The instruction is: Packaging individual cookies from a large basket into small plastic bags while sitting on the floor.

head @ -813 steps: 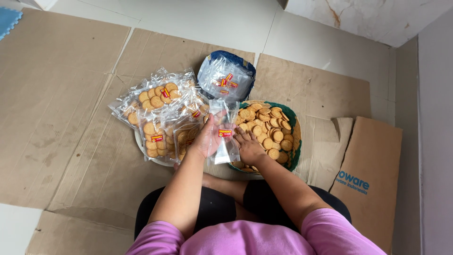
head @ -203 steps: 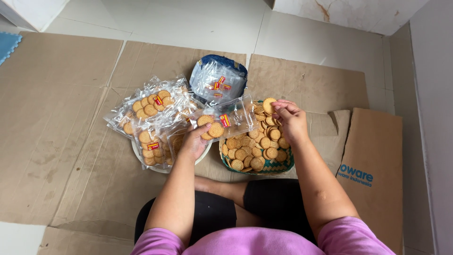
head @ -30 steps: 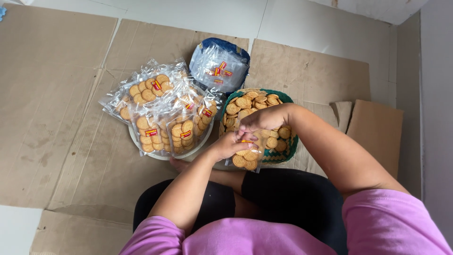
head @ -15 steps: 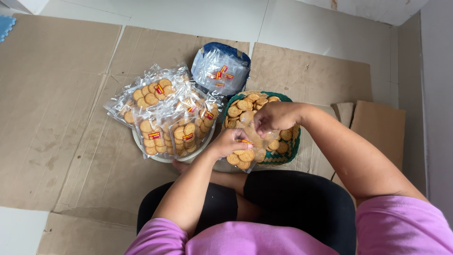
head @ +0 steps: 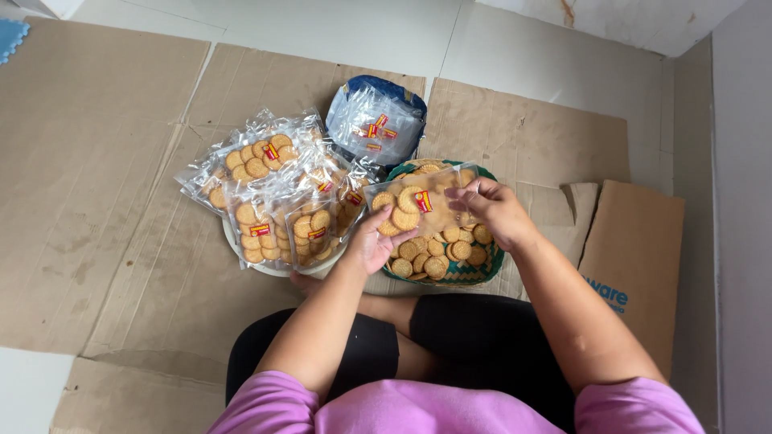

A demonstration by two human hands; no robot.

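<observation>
A: Support surface?

B: Flattened brown cardboard sheets [head: 121, 185] laid over a pale tiled floor [head: 338, 24].

A: What sits directly on it?

B: Green woven basket of round golden biscuits [head: 438, 255], under the fingers of both hands. White round bowl heaped with clear sealed biscuit packets [head: 269, 197], just beyond the left hand's fingers on the outer side. Blue bag of empty clear pouches [head: 375, 120], past the fingertips. Folded brown cardboard box [head: 635, 265], outside the right hand.
</observation>
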